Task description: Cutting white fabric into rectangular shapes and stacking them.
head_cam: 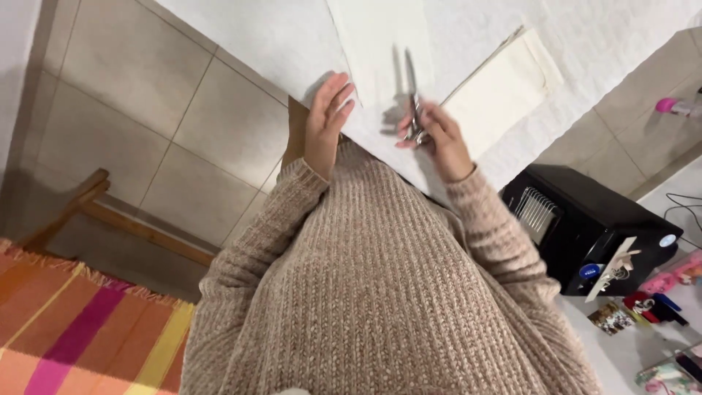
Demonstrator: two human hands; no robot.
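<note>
My right hand (437, 137) fingers grip the scissors (412, 99); left hand (327, 121) open, flattening white fabric (380, 36). Keep blades low.

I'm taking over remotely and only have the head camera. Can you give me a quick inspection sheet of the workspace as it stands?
Surface: white cloth-covered table, seen from above at its near edge.
Job's things: scissors, blades pointing away from the person; a pale sheet lying flat; a folded cream fabric piece beside it.
Clutter: small colourful items and a photo on a second white surface at lower right.
Grippers: left hand open, fingers spread at the sheet's edge; right hand closed on the scissors' handles.
Cables: a thin dark cable at the right edge.
Surroundings: tiled floor, striped rug, wooden frame, black heater.
</note>
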